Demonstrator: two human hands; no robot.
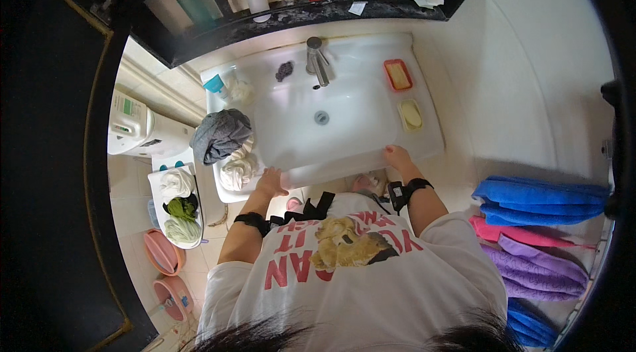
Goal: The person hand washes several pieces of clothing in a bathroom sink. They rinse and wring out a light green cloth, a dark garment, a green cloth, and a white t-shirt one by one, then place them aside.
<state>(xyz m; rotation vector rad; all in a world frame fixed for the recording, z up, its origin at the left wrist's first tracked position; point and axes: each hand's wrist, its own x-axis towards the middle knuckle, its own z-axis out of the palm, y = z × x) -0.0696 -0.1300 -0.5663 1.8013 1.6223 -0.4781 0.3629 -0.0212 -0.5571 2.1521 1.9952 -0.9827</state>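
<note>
My left hand (272, 182) rests on the front rim of a white washbasin (328, 143), just right of a bunched white cloth (237, 173). At the same rim, farther right, is my right hand (397, 156), its fingers curled; whether it grips the edge is unclear. A grey cloth (222, 135) lies crumpled on the basin's left ledge, with a blue-and-white tube (216, 86) behind it. The metal faucet (317, 61) stands at the back beside a dark scrunched item (284, 71). On the right ledge sit a red soap dish (398, 75) and a pale yellow soap dish (410, 115).
A black shelf (298, 15) with bottles and tubes spans the wall above the basin. Rolled cloths lie on a closed toilet lid (166, 232) at left, near pink basins (165, 252). Blue towels (541, 200) and a purple towel (541, 270) hang at right.
</note>
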